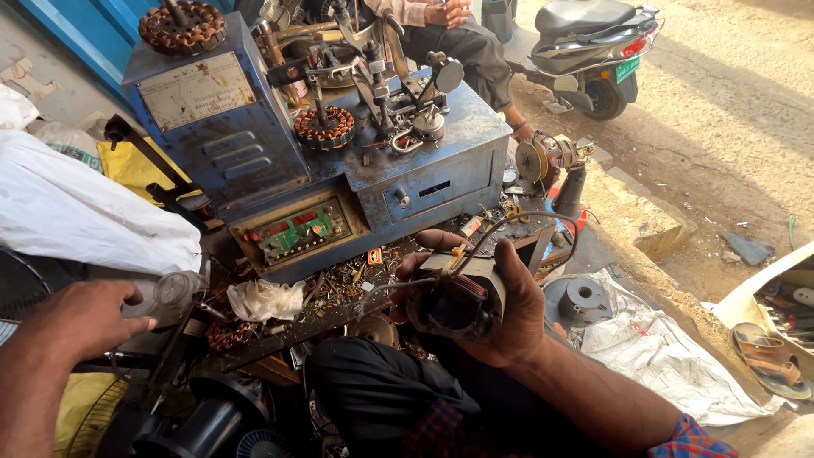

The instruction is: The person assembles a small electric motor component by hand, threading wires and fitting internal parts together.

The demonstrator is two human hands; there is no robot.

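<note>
1. Dark metal, a cylindrical motor housing point(454, 305) sits low of centre at about five o'clock, gripped by the right hand point(500, 309), whose fingers wrap over its top and far side. Its open round end faces the camera and slightly left, so its long axis runs near to far; wires point(475, 246) trail from its upper end.
2. The left hand point(85, 321), at eight o'clock, curls loosely with fingers bent, beside a clear plastic jar point(170, 293); whether it touches or holds anything I cannot tell.
3. A crumpled clear plastic bag point(264, 298) lies between the two hands, among metal scraps.
4. A large white sack point(76, 212) lies at nine o'clock, with a yellow bag point(131, 165) behind it.
5. Another white sack point(670, 356) is spread on the ground at four o'clock.
6. The blue winding machine point(339, 170) stands at twelve o'clock: a pale rectangular plate point(197, 89) on its upper left face, a green control panel point(297, 231) low on its front.
7. Farthest, at one o'clock, a scooter point(593, 42) carries a small green plate point(627, 69).
</note>
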